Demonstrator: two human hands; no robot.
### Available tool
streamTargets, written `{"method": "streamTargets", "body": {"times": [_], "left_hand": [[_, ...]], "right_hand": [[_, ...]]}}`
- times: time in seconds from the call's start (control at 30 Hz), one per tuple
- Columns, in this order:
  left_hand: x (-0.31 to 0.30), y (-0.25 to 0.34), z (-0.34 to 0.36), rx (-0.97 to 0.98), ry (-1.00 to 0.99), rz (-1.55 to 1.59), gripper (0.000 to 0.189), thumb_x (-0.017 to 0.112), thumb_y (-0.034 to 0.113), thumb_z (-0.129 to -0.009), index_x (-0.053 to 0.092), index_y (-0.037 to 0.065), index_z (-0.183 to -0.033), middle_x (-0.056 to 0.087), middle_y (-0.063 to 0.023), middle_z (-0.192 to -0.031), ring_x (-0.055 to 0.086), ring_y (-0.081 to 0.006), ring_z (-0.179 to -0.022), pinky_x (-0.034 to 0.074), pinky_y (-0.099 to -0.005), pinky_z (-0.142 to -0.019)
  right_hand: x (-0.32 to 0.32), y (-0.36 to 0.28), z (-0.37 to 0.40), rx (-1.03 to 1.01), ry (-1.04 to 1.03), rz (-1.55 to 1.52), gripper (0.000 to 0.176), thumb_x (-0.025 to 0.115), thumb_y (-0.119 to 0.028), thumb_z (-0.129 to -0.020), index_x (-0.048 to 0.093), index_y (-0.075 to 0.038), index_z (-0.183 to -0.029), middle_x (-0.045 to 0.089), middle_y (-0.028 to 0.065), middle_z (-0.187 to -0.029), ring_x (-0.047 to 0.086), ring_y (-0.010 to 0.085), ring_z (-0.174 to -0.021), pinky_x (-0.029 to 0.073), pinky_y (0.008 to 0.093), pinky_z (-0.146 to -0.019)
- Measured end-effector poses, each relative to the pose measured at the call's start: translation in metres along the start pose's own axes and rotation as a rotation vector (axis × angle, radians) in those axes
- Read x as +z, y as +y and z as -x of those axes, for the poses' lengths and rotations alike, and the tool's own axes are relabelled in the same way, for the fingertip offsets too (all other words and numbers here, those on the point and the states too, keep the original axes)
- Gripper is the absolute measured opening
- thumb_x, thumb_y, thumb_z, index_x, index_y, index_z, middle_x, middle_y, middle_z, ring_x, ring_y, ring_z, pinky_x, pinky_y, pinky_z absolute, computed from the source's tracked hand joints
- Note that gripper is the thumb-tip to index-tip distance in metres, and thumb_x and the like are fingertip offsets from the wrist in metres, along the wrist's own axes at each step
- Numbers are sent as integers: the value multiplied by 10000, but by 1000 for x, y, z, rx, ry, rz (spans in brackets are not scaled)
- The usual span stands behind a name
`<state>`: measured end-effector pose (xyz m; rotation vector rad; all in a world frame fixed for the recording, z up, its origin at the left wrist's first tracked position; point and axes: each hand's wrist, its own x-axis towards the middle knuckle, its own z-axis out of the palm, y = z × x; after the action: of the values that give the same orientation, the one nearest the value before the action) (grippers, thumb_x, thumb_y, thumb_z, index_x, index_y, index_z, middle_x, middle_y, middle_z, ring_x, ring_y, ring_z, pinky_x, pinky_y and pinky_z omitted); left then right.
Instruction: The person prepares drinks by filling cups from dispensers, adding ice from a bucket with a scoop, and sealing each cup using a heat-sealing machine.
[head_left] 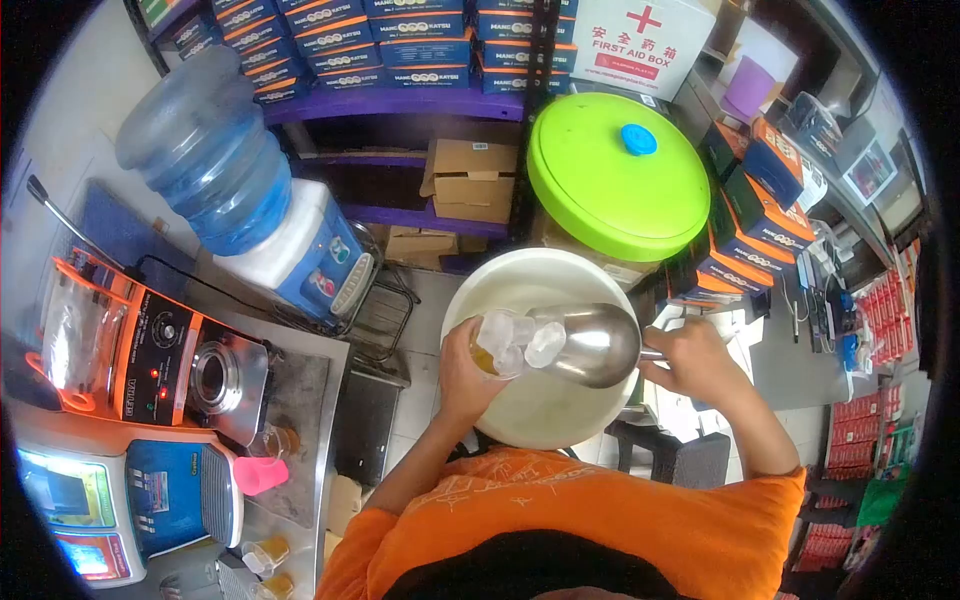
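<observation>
Over a large white tub [480, 290], my left hand [466, 375] is wrapped round a clear cup [486, 362] with yellowish liquid low in it. Chunks of ice [503, 335] fill the cup's top. My right hand [690, 360] is closed on the handle of a metal scoop [598, 345], whose mouth points left at the cup. One piece of ice [545, 344] lies at the scoop's lip, beside the cup's rim. The inside of the tub's bottom is partly hidden by the scoop and my hands.
A green lid [610, 180] with a blue knob covers a container behind the tub. To the left are a water dispenser [300, 255], an orange machine [160, 350], a pink cup [262, 474] and cups of drink [266, 552] on a metal counter [325, 440]. Boxes [740, 240] are stacked at right.
</observation>
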<state>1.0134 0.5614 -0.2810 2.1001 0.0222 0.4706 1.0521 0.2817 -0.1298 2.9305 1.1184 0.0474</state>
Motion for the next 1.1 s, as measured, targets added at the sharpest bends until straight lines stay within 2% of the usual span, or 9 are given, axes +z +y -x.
{"method": "streamTargets", "body": {"times": [0.13,0.23,0.43,0.6,0.73,0.87,0.93,1.0,1.1], "left_hand": [[-7,13,-1,-126,8,60,837,858,162,-548,403,34,-1238,488,-159,-1185,485,-287,-1126,400,-390,-953],[-9,6,0,-29,36,158,835,868,168,-543,410,34,-1228,491,-161,-1178,491,-279,-1114,411,-390,-941],[-22,10,4,-71,-33,3,837,865,161,-552,392,35,-1232,507,-153,-1164,515,-264,-1097,423,-384,-932],[-22,9,17,-44,15,103,810,837,93,-581,374,37,-1243,501,-142,-1177,508,-248,-1115,416,-366,-952],[-20,10,33,2,77,402,785,826,79,-608,372,14,-1245,478,-145,-1176,515,-242,-1080,419,-357,-945],[-22,28,48,59,67,371,797,819,59,-616,348,18,-1257,460,-138,-1197,506,-233,-1089,417,-346,-945],[-24,42,56,-31,39,448,792,824,41,-604,366,28,-1250,462,-123,-1195,496,-220,-1096,420,-336,-941],[-22,49,70,-39,1,424,788,822,32,-601,374,35,-1249,462,-116,-1191,491,-213,-1094,420,-333,-938],[-18,72,98,24,-28,311,783,813,10,-588,391,49,-1247,462,-93,-1176,483,-203,-1086,421,-334,-930]], "right_hand": [[14,7,8,27,64,-130,225,669,-248,-705,607,-75,-835,572,115,-526,579,326,-504,477,407,-576],[24,6,13,39,105,-192,212,671,-227,-701,594,-67,-815,570,140,-540,570,341,-510,472,409,-591],[45,2,13,132,91,-375,211,674,-209,-704,598,-56,-828,596,158,-595,593,367,-570,480,423,-579],[55,-5,9,319,46,-437,252,640,-289,-773,613,-48,-842,615,207,-677,613,394,-662,493,461,-620],[115,5,-2,332,-19,-334,280,615,-312,-804,608,-38,-859,618,211,-707,603,409,-708,474,479,-654],[187,-2,-27,327,-207,-220,261,611,-280,-788,622,-57,-922,657,157,-830,628,361,-794,473,459,-719],[218,-18,-28,293,-5,-104,322,630,-241,-763,598,-77,-1039,648,129,-951,604,324,-902,426,450,-821],[217,-41,-9,250,358,-197,400,649,-191,-743,566,-105,-1125,622,93,-1029,560,287,-982,358,443,-893],[178,-85,53,261,572,-472,395,662,-166,-742,573,-102,-1121,597,104,-1042,518,296,-1015,348,429,-878]]}}
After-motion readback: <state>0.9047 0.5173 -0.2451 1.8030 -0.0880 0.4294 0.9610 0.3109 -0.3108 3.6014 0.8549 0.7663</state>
